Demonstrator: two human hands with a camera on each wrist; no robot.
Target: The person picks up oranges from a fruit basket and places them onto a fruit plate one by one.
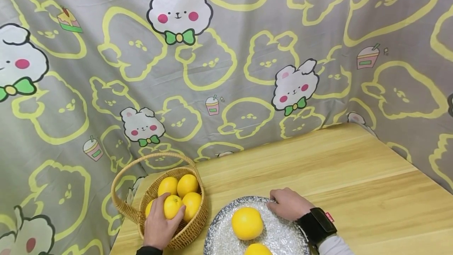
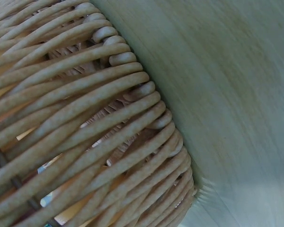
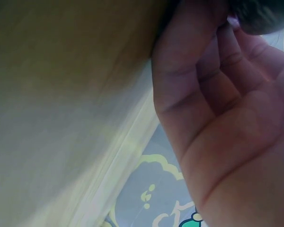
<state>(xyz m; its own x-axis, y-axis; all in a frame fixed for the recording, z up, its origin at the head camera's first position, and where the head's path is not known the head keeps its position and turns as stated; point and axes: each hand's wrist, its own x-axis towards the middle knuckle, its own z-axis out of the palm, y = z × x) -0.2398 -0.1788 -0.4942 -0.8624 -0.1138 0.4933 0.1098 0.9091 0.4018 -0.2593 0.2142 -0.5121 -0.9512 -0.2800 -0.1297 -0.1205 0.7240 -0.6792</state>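
Our left hand [image 1: 159,225] reaches into the wicker basket [image 1: 191,229] at about seven o'clock on the desk [image 1: 354,176], and its fingers [image 1: 178,212] and thumb curl round one lemon [image 1: 172,206] at the front of the pile. Three more lemons [image 1: 186,185] lie in the basket behind and beside it, touching it. In the left wrist view we see only the basket's woven wall [image 2: 85,118] close up, standing on the desk's pale wood [image 2: 236,94].

Our right hand [image 1: 288,204] rests at the far rim of the speckled plate [image 1: 279,235], at about six o'clock on the desk, just right of the basket. Its fingers are bent over the rim and hold it. On the plate lies a big lemon [image 1: 247,222], near the hand but apart from it, with another fruit [image 1: 257,249] cut off by the picture's bottom edge. A black wrist strap [image 1: 316,224] sits on our right wrist. The bunny-print cloth [image 1: 226,70] hangs behind the desk.
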